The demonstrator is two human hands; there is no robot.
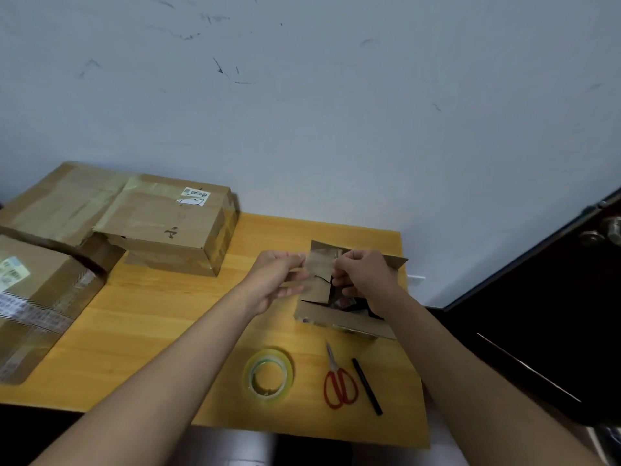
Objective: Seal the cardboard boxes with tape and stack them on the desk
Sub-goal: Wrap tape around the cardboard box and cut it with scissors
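Near the desk's [161, 338] front edge lie a roll of clear tape [267, 376], flat on its side, red-handled scissors [338, 381] with blades pointing away toward the wall, and a black pen [367, 386] just right of them, lying nearly parallel. Beyond these, toward the right edge, sits a small cardboard box [339, 317], its flaps up and torn, dark contents showing inside. Above it the left hand [279, 280] and right hand [363, 277] each pinch one end of a short strip of clear tape [321, 262], stretched left to right over the opening. At the far left corner stand three larger brown boxes [161, 227], taped, two overlapping.
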